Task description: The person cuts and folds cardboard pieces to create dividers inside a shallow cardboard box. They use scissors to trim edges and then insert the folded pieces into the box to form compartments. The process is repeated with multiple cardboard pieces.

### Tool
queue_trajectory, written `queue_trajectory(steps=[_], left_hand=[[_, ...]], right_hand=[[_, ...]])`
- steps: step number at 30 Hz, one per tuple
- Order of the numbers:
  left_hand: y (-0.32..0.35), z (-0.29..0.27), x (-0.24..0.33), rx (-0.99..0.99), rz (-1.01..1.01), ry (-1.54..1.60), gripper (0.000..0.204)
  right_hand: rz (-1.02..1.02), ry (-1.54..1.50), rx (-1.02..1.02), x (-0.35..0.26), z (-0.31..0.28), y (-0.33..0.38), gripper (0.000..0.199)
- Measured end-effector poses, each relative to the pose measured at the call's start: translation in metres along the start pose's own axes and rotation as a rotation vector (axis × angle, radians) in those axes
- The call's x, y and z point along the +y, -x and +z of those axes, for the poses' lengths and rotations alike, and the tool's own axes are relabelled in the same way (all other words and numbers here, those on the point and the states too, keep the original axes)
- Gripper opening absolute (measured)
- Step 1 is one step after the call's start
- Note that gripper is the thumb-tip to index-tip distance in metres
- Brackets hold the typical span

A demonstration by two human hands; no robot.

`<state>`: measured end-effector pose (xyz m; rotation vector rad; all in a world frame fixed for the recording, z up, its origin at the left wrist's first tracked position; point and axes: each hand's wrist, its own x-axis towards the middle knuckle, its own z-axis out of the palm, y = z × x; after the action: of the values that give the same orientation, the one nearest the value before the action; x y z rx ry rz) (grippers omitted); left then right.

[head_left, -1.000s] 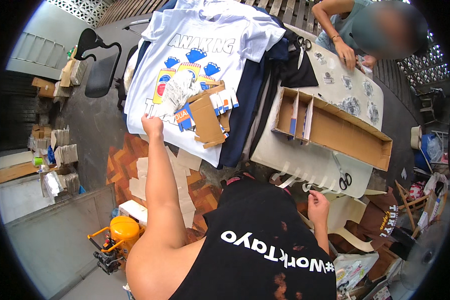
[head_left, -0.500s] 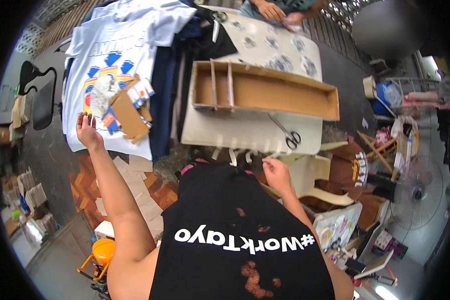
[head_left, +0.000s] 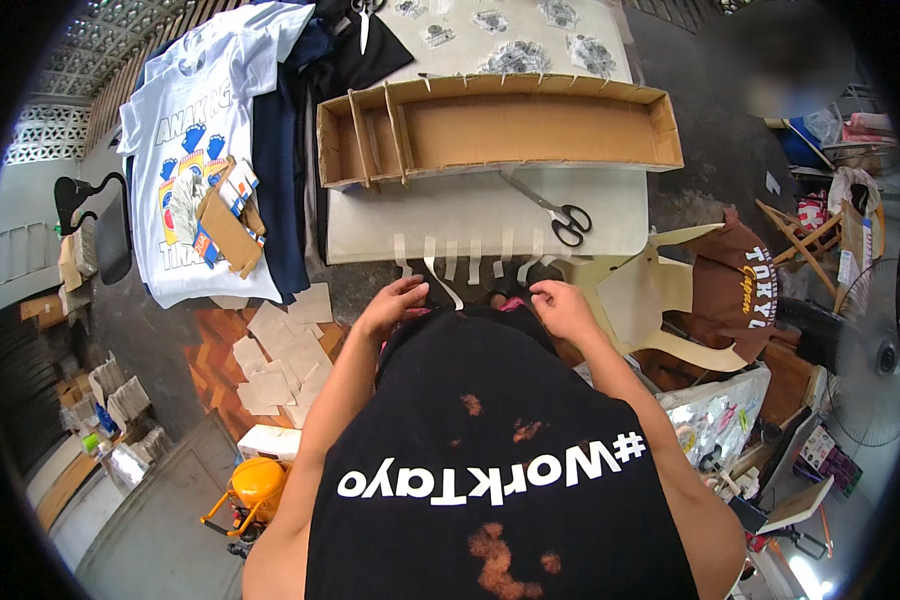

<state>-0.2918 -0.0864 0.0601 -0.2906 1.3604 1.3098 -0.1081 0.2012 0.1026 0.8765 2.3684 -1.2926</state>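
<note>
My left hand [head_left: 395,303] is over my lap at the table's near edge, fingers loosely bent and slightly apart, with nothing visible in them. Opposite it, my right hand [head_left: 562,308] has its fingers curled together near the edge; whatever they may pinch is hidden. Between and beyond the hands, several pale strips [head_left: 443,283] hang from the edge of the white table [head_left: 410,215]. A long open cardboard box [head_left: 540,118] lies across the table, with two dividers near its left end. Black-handled scissors [head_left: 570,226] lie in front of it, blades toward the box.
White printed shirt [head_left: 185,120] on a stack at left, torn cardboard pieces [head_left: 228,235] on it. Small clear packets [head_left: 515,57] lie behind the box; other scissors [head_left: 364,25] rest on black cloth. A cream plastic chair [head_left: 630,290] stands at right, beside a fan [head_left: 875,350].
My left hand has come from beside the cardboard pieces to the table's near edge. My right hand stays near that edge. The view has shifted, and the person across the table is out of sight.
</note>
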Motion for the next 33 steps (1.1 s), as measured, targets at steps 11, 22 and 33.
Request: queue_trajectory(steps=[11,22,33], left_hand=[[-0.035,-0.017,-0.019,-0.153,0.079,0.228,0.022],[0.048,-0.069,0.015,0.186,0.501,-0.956,0.019],[0.095,-0.214,0.143,1.316,0.450,-0.749,0.072]], right_hand=[[-0.094,0.113,-0.011,-0.016,0.017,-0.023,0.028],[-0.061,0.085,-0.157,-0.105,0.090,-0.020,0.029],[-0.413,0.103,-0.154,-0.226,0.102,-0.058,0.026]])
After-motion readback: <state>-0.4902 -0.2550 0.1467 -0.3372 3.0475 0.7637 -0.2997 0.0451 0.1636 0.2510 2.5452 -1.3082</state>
